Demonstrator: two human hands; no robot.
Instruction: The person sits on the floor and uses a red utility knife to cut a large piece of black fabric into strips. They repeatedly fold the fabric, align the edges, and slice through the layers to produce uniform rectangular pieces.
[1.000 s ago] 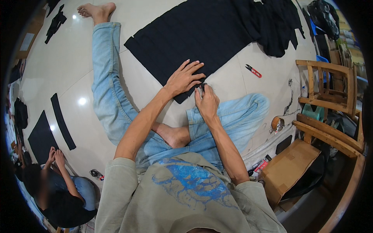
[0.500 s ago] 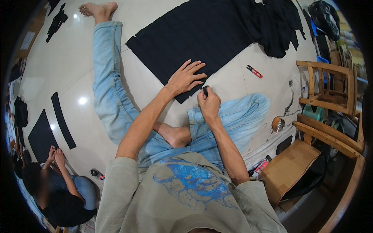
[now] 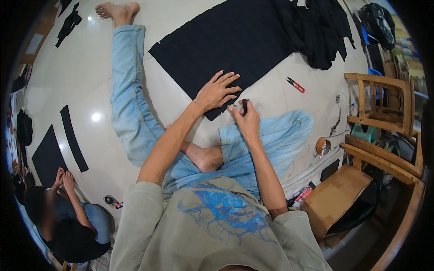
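And here we are on the tile floor [image 3: 266, 83], black cloth [image 3: 226, 40] spread wide, and the left hand [image 3: 217, 92] is planted flat on its near end, fingers fanned, gripping nothing, simply pressing. Take that hand as the centre of the clock: down at about half past four sits the right hand [image 3: 247, 121], fingers curled round a small dark thing [image 3: 244, 106], thumb poking out toward the cloth's edge. What that thing is, I can't tell; whether the thumb touches the cloth, can't tell either.

So where's the danger? Pressure first, I'd say: all the visible holding comes from one palm, and if it eases on these smooth-looking tiles, the near corner at six o'clock could skid or pucker. Next, the two hands sit close together; should the dark thing have an edge, a slip toward ten o'clock could catch the left fingertips or nick the cloth. Out at two o'clock, the bunched cloth [image 3: 318, 38] could drag the flat part askew if tugged. And the red snips [image 3: 296, 85], lying loose at three o'clock, could snag the cloth were it swung that way!
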